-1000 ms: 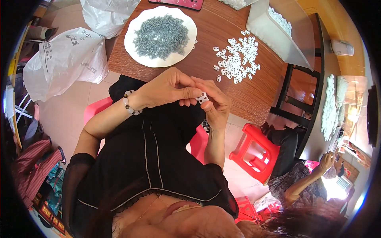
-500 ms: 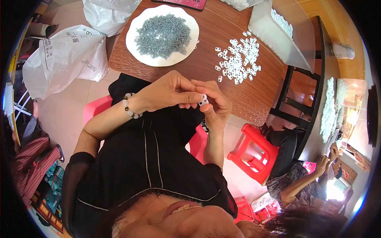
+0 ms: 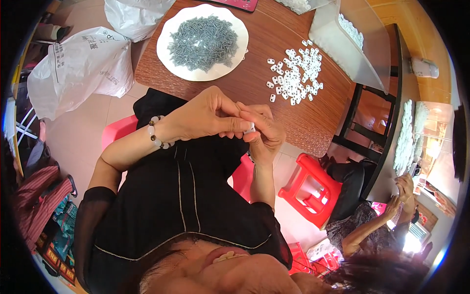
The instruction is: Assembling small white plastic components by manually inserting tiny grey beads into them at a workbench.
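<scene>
Just above my lap, close to the table's near edge, my left hand (image 3: 215, 116) and my right hand (image 3: 268, 131) meet fingertip to fingertip. Between them is a small white plastic piece (image 3: 250, 128), mostly covered by the fingers. My left thumb and forefinger press on it from the left, and my right thumb and fingers close round it from the right. Beyond my hands lies a loose heap of small white two-holed plastic pieces (image 3: 296, 76). A white scalloped plate (image 3: 171, 66) on the table carries a pile of small grey screw-like pieces (image 3: 203, 44).
The brown wooden table (image 3: 235, 83) has a whitish bin (image 3: 338, 54) with more white pieces at its right. White sacks (image 3: 81, 71) stand on the floor at left. A red stool (image 3: 311, 191) is at right, near a co-worker's hands (image 3: 399, 198) at a dark table.
My fingers have closed further over the white piece, so its dark holes show less. Both hands stay in nearly the same place. The co-worker's hands have shifted slightly.
</scene>
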Demonstrator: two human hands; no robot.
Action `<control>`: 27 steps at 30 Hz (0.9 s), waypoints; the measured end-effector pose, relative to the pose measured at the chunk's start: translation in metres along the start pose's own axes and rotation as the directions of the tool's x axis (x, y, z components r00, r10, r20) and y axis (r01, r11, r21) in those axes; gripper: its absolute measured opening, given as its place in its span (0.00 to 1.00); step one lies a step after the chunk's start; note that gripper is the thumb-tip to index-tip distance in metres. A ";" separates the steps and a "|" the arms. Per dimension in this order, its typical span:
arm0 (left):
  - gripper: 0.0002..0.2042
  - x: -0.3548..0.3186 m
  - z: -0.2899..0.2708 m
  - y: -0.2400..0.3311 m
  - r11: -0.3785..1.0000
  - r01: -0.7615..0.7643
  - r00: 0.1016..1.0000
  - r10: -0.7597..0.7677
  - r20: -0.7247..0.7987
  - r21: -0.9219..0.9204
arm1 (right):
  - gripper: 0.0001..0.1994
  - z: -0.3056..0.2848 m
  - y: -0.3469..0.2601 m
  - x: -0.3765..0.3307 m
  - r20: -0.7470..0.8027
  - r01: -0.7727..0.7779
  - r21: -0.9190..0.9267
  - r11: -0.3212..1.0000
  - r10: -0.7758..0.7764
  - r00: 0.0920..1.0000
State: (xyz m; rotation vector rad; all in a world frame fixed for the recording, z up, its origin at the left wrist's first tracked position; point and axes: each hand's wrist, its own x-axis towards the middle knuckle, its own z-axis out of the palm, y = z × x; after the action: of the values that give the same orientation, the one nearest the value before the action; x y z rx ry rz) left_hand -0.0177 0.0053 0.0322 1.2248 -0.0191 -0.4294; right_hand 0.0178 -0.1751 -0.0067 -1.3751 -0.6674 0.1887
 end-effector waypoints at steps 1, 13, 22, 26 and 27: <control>0.10 0.000 0.000 0.000 1.000 0.001 1.000 -0.001 0.001 0.002 | 0.24 0.000 -0.001 0.001 0.000 -0.001 0.001 1.000 0.001 1.000; 0.11 0.000 0.005 -0.004 0.998 0.017 0.998 -0.020 -0.059 -0.052 | 0.18 0.003 0.009 -0.006 -0.052 0.052 -0.001 0.999 -0.052 0.997; 0.11 0.015 0.004 -0.016 0.981 0.014 0.997 -0.029 -0.073 -0.195 | 0.24 -0.010 0.027 0.001 -0.012 -0.078 0.164 0.983 0.081 0.997; 0.11 0.021 0.001 -0.024 0.982 0.023 0.994 -0.042 -0.099 -0.188 | 0.26 -0.011 0.028 0.001 0.004 -0.162 0.282 0.945 0.168 0.986; 0.11 0.021 0.001 -0.024 0.984 0.009 0.993 -0.029 -0.113 -0.176 | 0.27 -0.011 0.027 0.002 0.019 -0.169 0.279 0.945 0.171 0.985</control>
State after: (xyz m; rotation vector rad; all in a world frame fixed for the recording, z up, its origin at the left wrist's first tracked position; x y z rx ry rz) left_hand -0.0060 -0.0091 0.0064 1.0751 0.1266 -0.3688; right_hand 0.0321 -0.1771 -0.0321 -1.1586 -0.4948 0.4024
